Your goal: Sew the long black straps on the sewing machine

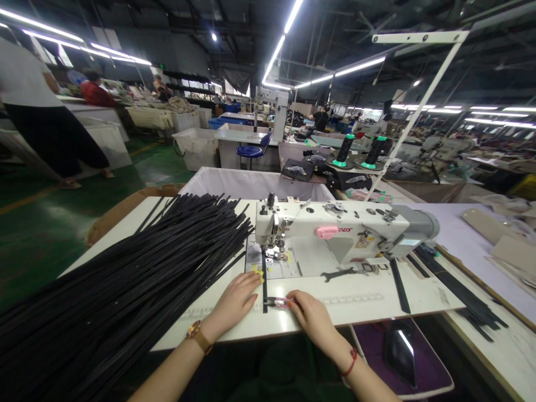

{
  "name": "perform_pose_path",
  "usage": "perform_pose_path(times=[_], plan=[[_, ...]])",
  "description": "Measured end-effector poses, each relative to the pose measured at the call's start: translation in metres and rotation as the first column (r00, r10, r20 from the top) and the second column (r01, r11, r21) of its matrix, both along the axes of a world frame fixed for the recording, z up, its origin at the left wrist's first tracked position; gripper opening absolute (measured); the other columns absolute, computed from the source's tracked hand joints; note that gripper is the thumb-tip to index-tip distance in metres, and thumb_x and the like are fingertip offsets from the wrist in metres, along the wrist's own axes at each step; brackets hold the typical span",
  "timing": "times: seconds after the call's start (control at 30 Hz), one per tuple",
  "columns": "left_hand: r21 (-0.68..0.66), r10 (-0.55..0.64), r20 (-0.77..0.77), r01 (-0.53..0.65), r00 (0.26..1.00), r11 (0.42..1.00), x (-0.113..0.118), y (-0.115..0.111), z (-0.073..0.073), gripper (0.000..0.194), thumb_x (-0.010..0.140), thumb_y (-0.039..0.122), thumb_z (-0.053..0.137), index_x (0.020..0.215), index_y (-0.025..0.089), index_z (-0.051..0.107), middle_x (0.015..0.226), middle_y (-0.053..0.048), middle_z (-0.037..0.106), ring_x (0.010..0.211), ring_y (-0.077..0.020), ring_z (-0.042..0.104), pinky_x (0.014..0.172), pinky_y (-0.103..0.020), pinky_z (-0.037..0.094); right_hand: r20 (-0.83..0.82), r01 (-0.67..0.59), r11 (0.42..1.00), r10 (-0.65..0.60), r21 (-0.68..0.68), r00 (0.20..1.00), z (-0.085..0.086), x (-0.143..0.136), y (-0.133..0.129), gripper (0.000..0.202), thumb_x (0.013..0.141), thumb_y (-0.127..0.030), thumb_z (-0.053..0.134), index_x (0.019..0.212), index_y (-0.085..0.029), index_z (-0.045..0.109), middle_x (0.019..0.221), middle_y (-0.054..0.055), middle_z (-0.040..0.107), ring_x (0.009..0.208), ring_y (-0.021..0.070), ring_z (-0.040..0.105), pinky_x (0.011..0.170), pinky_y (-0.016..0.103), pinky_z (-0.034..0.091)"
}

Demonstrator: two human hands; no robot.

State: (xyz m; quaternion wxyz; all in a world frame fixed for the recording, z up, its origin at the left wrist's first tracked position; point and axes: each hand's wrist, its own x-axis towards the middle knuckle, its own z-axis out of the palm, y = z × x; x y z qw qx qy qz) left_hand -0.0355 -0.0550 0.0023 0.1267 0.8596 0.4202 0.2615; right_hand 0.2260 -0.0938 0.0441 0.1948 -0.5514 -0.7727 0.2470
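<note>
A narrow black strap (264,287) runs from under the presser foot of a white sewing machine (310,218) toward the table's front edge. My left hand (235,298) lies flat on the table with fingers stretched out. Its fingertips are close to the strap's left side, by a bit of yellow tape (258,273). Thread snips (277,302) with pink handles are gripped in my right hand (307,314), their blades pointing left and reaching the strap near its front end. A large pile of black straps (138,268) spreads over the table to my left.
Wrenches (338,274) lie before the machine's base. A printed ruler (355,297) marks the table front. More black strips (460,287) lie at right. Behind stand a white bin (218,181) and thread cones (345,149). A purple tray (377,357) holds a phone-like dark object (400,352) below.
</note>
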Motion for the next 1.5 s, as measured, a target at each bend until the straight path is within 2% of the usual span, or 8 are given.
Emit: perform_pose_path(times=[0.4, 0.57, 0.7, 0.8, 1.07, 1.13, 1.27, 1.5], plan=[[-0.034, -0.04, 0.134, 0.045, 0.99, 0.998, -0.004, 0.013, -0.009, 0.042, 0.09, 0.007, 0.043, 0.123, 0.025, 0.063, 0.129, -0.005, 0.063, 0.123, -0.0202, 0.055, 0.109, -0.048, 0.043, 0.171, -0.088, 0.995, 0.095, -0.053, 0.981, 0.013, -0.031, 0.014, 0.022, 0.094, -0.036, 0.048, 0.095, -0.021, 0.063, 0.09, 0.008, 0.073, 0.081, 0.0208, 0.066, 0.068, 0.027, 0.041], [-0.153, 0.072, 0.26, -0.032, 0.963, 0.988, -0.01, 0.014, -0.008, 0.042, 0.09, 0.013, 0.042, 0.125, 0.021, 0.062, 0.129, -0.007, 0.063, 0.12, -0.0198, 0.058, 0.107, -0.043, 0.046, -0.066, -0.233, 0.966, 0.227, -0.112, 0.972, 0.022, -0.026, 0.005, 0.021, 0.096, -0.032, 0.042, 0.091, -0.022, 0.061, 0.08, 0.002, 0.068, 0.072, 0.0158, 0.059, 0.066, 0.024, 0.041], [-0.215, 0.087, 0.283, -0.025, 0.955, 0.976, -0.013, 0.01, -0.007, 0.038, 0.092, 0.017, 0.043, 0.125, 0.022, 0.062, 0.133, -0.006, 0.06, 0.123, -0.0192, 0.055, 0.11, -0.041, 0.043, -0.222, -0.45, 0.877, 0.411, -0.171, 0.884, 0.034, -0.027, -0.02, 0.024, 0.096, -0.032, 0.043, 0.094, -0.023, 0.065, 0.082, 0.001, 0.069, 0.077, 0.0152, 0.061, 0.072, 0.024, 0.043], [-0.221, 0.092, 0.257, -0.035, 0.962, 0.975, -0.016, 0.003, -0.002, 0.036, 0.093, 0.019, 0.044, 0.125, 0.021, 0.062, 0.133, -0.007, 0.059, 0.125, -0.0199, 0.053, 0.111, -0.042, 0.041, -0.361, -0.506, 0.818, 0.401, -0.273, 0.842, 0.04, -0.028, -0.037, 0.026, 0.096, -0.034, 0.044, 0.096, -0.022, 0.067, 0.081, 0.001, 0.069, 0.076, 0.0149, 0.061, 0.074, 0.026, 0.045], [-0.18, -0.031, 0.087, 0.046, 0.996, 0.983, 0.001, -0.036, 0.028, 0.049, 0.077, 0.024, 0.072, 0.123, 0.024, 0.058, 0.125, -0.009, 0.056, 0.116, -0.0267, 0.053, 0.103, -0.043, 0.046, -0.703, -0.104, 0.909, -0.235, -0.403, 0.671, 0.021, 0.013, -0.034, 0.02, 0.095, -0.038, 0.045, 0.093, -0.02, 0.054, 0.081, 0.0, 0.064, 0.073, 0.0143, 0.054, 0.072, 0.03, 0.042], [-0.173, -0.069, 0.045, 0.076, 0.997, 0.982, 0.013, -0.042, 0.032, 0.047, 0.074, 0.023, 0.075, 0.119, 0.025, 0.059, 0.116, -0.007, 0.057, 0.108, -0.0268, 0.054, 0.095, -0.042, 0.049, -0.679, -0.039, 0.926, -0.247, -0.375, 0.691, 0.014, 0.019, -0.033, 0.018, 0.095, -0.035, 0.044, 0.09, -0.02, 0.053, 0.084, 0.001, 0.063, 0.076, 0.0155, 0.054, 0.075, 0.032, 0.043], [-0.123, -0.044, 0.03, 0.047, 0.999, 0.991, 0.03, -0.044, 0.03, 0.005, 0.09, 0.019, 0.058, 0.091, 0.022, 0.063, 0.094, -0.004, 0.058, 0.09, -0.0217, 0.055, 0.08, -0.037, 0.048, -0.521, 0.053, 0.965, -0.185, -0.257, 0.833, 0.007, 0.014, -0.034, 0.015, 0.093, -0.023, 0.04, 0.086, -0.021, 0.053, 0.08, -0.001, 0.058, 0.074, 0.0155, 0.053, 0.073, 0.03, 0.043], [-0.118, 0.114, 0.151, -0.097, 0.982, 0.988, 0.019, -0.05, 0.016, 0.01, 0.095, 0.016, 0.049, 0.089, 0.019, 0.057, 0.09, -0.004, 0.057, 0.086, -0.0211, 0.054, 0.078, -0.036, 0.043, -0.2, 0.028, 0.999, -0.035, -0.034, 0.979, 0.007, -0.009, -0.022, 0.025, 0.089, -0.024, 0.053, 0.114, -0.025, 0.056, 0.102, 0.003, 0.062, 0.091, 0.019, 0.059, 0.083, 0.031, 0.047]])
